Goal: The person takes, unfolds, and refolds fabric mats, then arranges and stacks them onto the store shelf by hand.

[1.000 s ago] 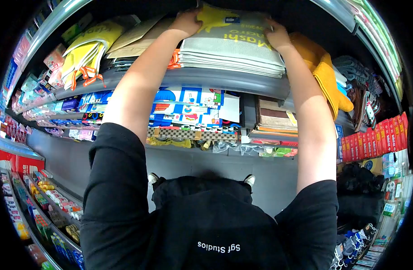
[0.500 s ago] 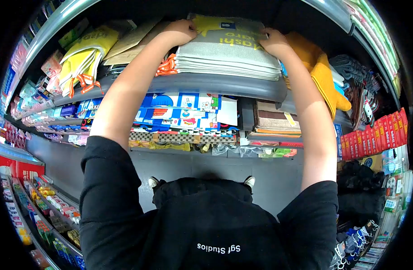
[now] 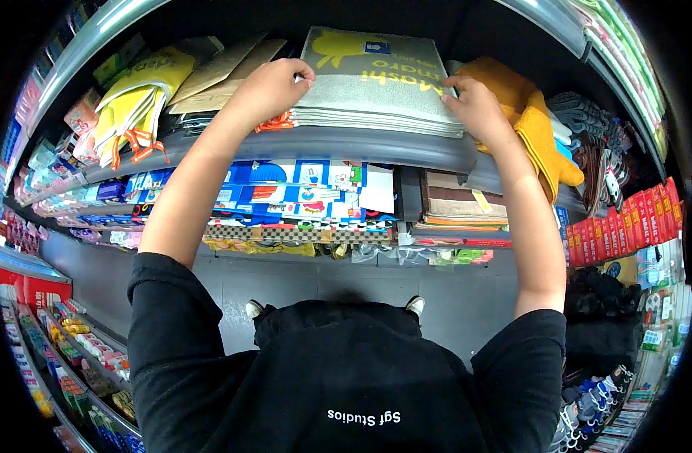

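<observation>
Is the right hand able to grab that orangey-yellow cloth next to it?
Probably yes. The orangey-yellow cloth is close beside the right hand, and nothing seems to block the way between them.

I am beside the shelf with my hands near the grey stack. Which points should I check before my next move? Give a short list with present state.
1. Grey stack lies on the shelf: ok.
2. Top piece has its printed side up: ok.
3. Left hand at the stack's left side, right hand at its right: ok.
4. Firm hold on the stack by both hands: cannot tell.
5. Orange cloth wholly on the shelf: not ok, part hangs over the front.
</observation>
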`<action>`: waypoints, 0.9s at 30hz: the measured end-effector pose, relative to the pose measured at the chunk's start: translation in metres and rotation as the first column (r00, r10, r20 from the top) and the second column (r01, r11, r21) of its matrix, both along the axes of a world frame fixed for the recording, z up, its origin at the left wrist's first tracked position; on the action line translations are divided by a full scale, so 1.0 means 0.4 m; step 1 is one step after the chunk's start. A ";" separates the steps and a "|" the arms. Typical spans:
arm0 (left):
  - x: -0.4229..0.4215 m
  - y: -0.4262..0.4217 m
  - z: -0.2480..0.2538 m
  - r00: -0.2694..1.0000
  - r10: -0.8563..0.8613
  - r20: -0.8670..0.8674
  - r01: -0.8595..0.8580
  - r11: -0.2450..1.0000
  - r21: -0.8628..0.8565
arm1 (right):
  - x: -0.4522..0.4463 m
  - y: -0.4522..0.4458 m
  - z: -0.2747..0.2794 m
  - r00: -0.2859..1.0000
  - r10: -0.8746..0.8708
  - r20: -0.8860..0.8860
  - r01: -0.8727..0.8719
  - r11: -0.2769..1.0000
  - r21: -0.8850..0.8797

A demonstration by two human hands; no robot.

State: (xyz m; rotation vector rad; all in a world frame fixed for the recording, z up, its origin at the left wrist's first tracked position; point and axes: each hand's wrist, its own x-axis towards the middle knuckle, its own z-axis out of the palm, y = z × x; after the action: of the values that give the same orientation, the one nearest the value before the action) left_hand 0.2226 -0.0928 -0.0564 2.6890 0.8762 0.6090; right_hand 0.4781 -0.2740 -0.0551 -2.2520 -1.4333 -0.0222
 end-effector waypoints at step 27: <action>-0.385 -0.456 -0.034 0.442 -0.656 0.612 0.704 0.676 0.216 | -0.437 -0.282 -0.428 0.887 0.341 -0.311 -0.409 0.894 -0.185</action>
State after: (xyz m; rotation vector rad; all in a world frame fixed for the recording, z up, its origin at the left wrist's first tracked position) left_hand 0.0688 -0.2751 -0.0701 2.1672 -0.3931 1.1389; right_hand 0.3032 -0.3868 -0.2263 -2.0124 -1.7684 0.5998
